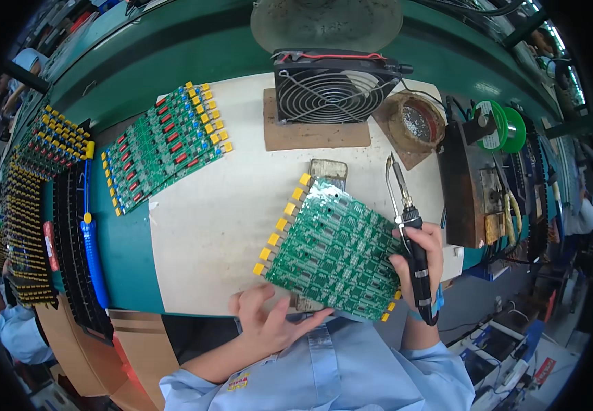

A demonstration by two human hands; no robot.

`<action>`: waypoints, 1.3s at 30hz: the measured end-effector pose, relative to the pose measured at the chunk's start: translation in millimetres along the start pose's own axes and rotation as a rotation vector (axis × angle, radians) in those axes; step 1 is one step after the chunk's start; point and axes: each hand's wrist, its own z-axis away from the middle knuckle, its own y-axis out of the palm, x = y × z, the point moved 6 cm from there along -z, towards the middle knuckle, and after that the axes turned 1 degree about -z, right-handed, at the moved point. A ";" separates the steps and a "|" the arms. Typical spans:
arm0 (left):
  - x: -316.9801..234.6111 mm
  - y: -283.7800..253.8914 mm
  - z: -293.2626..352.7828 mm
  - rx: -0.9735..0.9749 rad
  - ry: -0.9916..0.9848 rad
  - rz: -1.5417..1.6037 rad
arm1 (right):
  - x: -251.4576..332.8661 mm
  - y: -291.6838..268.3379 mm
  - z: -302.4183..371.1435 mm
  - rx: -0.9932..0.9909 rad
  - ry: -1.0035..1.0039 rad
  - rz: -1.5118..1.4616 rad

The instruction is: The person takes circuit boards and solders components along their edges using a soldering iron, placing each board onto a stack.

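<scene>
A green circuit board panel [334,250] lies tilted in front of me, solder side up, with yellow connectors along its left edge and at its lower right corner. It rests over a worn block [329,171] showing past its far edge. My right hand [425,257] is wrapped round the black handle of a soldering iron [416,270], whose metal tip and thin side tube point up and away from the board. The thumb of that hand is close to the board's right edge. My left hand [266,322] holds nothing, its fingers spread beside the board's lower left edge.
A black fan [334,92] stands at the back, beside a round solder pot [416,123]. More populated boards [166,147] lie at left, near racked boards [29,205] and a blue-handled tool [93,253]. A green solder spool [502,128] stands right. Other people sit at far left.
</scene>
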 end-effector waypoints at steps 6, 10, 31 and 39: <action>14.2 -2.0 15.1 0.033 -0.080 0.004 | 11.7 6.9 4.3 -0.055 -0.007 -0.018; 37.9 -18.9 14.2 0.041 -0.115 0.055 | 23.8 16.7 12.8 -0.076 0.015 -0.006; 108.2 1.1 -107.9 0.530 -0.557 0.656 | 42.0 28.3 -17.7 0.105 -0.118 -0.315; 118.6 60.3 -96.0 0.807 -0.822 0.962 | 24.5 40.2 -14.3 0.219 0.174 -0.445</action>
